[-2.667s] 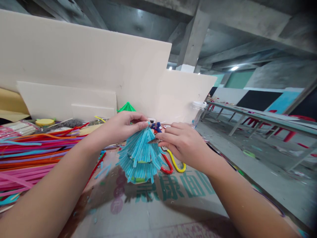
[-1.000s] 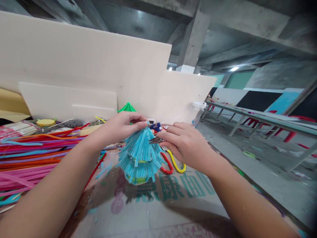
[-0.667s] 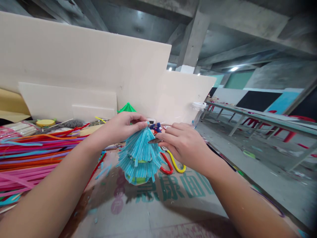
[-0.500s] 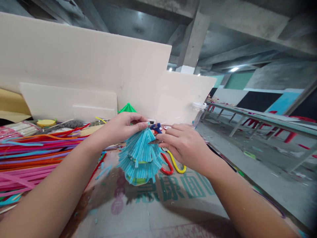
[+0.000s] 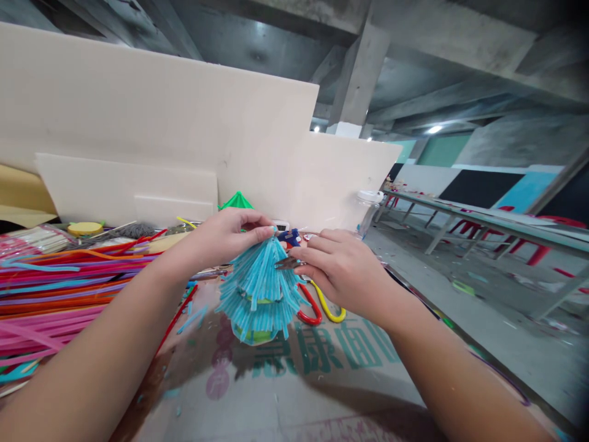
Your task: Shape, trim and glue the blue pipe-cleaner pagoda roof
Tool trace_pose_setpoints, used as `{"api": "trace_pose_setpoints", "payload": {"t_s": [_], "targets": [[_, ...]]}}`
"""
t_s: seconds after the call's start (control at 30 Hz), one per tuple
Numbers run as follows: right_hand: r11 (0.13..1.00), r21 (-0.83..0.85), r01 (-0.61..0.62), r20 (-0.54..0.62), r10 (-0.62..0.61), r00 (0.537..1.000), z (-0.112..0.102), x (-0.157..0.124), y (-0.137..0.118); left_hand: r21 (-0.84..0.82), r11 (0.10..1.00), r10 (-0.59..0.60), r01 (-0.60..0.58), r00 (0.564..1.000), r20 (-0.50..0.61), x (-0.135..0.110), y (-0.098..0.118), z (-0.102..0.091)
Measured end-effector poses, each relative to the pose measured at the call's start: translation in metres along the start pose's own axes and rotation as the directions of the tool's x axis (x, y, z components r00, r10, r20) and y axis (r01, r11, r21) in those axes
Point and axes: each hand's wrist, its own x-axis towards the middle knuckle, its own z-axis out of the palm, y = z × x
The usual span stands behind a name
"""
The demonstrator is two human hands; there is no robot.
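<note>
A small tree-shaped craft point(image 5: 260, 288) with layers of blue fuzzy strips stands on printed cardboard point(image 5: 276, 399). My left hand point(image 5: 237, 236) pinches its top between thumb and fingers. Short metal blades, seemingly those of scissors point(image 5: 286, 263), stick out from between the thumb and fingers of my right hand point(image 5: 338, 267); the hand hides their handles. Their tips point left and lie against the blue strips on the tree's upper right side. Red and yellow curved handles point(image 5: 339, 314) show just below my right hand; whether they belong to the same tool I cannot tell.
Colourful pipe cleaners point(image 5: 59, 294) are heaped at the left. Behind the tree are a green pointed piece point(image 5: 238, 200) and a blue glue gun point(image 5: 289, 236). White boards point(image 5: 161, 123) stand at the back, with a lidded clear jar point(image 5: 367, 212) at the right.
The blade tips in my right hand have spread a little apart. Both hands and the tree stay in nearly the same place.
</note>
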Motion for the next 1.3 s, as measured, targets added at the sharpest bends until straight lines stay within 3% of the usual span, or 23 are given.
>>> {"api": "trace_pose_setpoints", "payload": {"t_s": [0.4, 0.63, 1.3], "targets": [[0.999, -0.016, 0.036, -0.037, -0.037, 0.999, 0.0010, 0.0010, 0.0015, 0.005, 1.000, 0.015, -0.015, 1.000, -0.011, 0.0002, 0.0000, 0.0004], [0.999, -0.018, -0.033, -0.086, 0.031, 0.996, -0.0010, -0.0007, 0.0035, 0.040, 0.999, 0.029, -0.027, 0.999, -0.040, 0.0007, -0.0028, -0.0005], [0.996, -0.083, -0.012, -0.028, 0.010, 1.000, -0.0059, -0.0011, -0.0055, 0.083, 0.996, 0.026, -0.023, 0.999, -0.046, -0.0009, 0.0028, -0.0013]]}}
